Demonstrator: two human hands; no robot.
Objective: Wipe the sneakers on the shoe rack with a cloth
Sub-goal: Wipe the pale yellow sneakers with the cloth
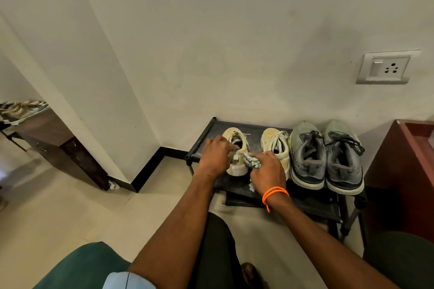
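Black shoe rack (206, 135) bears 4 sneakers (306, 155); left fingers (231, 146) grip 1, right fingers (259, 156) clutch cloth (322, 162).

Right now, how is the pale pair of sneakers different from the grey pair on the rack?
The pale pair is cream with light laces; the grey pair is darker, bulkier, with dark laces. The left hand holds one pale sneaker and the right hand presses a cloth to it; nothing touches the grey pair. Both stand on the rack's top shelf, toes toward the wall.

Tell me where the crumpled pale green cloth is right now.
In the head view, the crumpled pale green cloth is gripped in the right hand, pressed against the heel of the leftmost cream sneaker on the black shoe rack.
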